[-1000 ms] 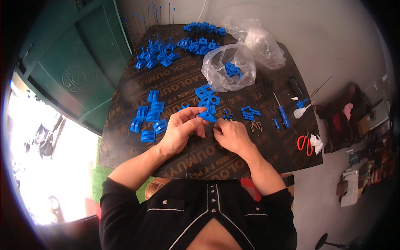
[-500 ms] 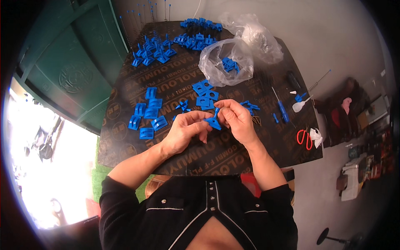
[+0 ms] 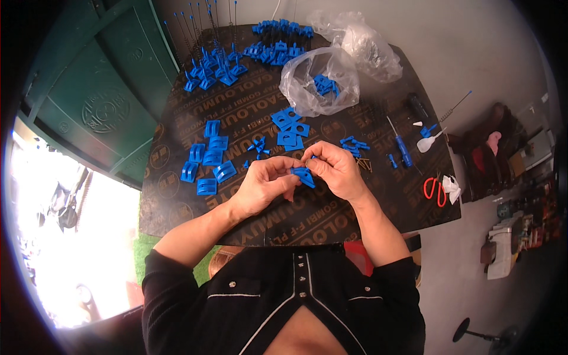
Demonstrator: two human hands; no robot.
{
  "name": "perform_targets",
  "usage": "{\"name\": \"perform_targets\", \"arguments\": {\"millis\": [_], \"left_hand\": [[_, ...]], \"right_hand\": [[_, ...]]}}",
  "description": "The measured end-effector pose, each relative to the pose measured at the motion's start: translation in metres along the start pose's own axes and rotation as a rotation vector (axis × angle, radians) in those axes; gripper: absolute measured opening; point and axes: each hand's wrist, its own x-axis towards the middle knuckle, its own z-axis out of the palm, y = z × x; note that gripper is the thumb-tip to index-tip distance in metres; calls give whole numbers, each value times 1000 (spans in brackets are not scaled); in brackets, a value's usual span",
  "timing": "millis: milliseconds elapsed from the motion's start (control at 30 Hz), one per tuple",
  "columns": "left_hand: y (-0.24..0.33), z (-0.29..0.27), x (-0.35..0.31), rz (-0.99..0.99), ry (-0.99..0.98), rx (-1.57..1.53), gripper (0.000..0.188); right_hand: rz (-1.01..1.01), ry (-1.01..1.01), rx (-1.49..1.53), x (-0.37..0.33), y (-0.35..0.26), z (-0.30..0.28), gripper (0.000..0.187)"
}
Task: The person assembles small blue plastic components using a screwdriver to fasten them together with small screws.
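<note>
So from my end of the feed, the left hand (image 3: 271, 179) had a small angular piece of bright blue plastic (image 3: 304, 177) pinched between thumb and fingers, just over the near-middle part of the dark, printed wooden table (image 3: 408, 207). The right hand (image 3: 336, 168) was closed up at the top of that same piece, thumb and fingertips together; whatever tiny bit it had in there was mostly hidden, and I honestly couldn't tell if it was pressing, twisting or just lining up. My read was a fitting step, small part onto body. If so, the move called for a steady left pinch and a straight, gentle push from the right, because a part that small could easily slip or go in crooked. Just beyond the fingers I had flat blue square plates with round holes (image 3: 290, 125) and a few little blue plastic pegs (image 3: 258, 145), with arched blue plastic blocks (image 3: 213, 157) off to the left. Over on the right sat short blue plastic rods (image 3: 356, 144), thin brass-coloured pins or screws (image 3: 365, 164) and a blue-handled screwdriver (image 3: 403, 152), none of them in a hand.
</note>
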Motion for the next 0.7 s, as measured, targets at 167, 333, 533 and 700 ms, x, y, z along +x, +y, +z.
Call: {"name": "perform_targets", "arguments": {"millis": [167,333,533,700], "left_hand": [[0,-1,0,-12,3,25,29],[-1,-1,1,-36,24,25,30],[-2,-1,2,-37,32,33,30],[-2,-2,1,-35,30,62,29]], "right_hand": [[17,14,-6,0,-1,1,7],[10,62,13,0,2,4,10],[22,68,-11,0,0,5,10],[1,82,-64,-1,2,6,11]]}}
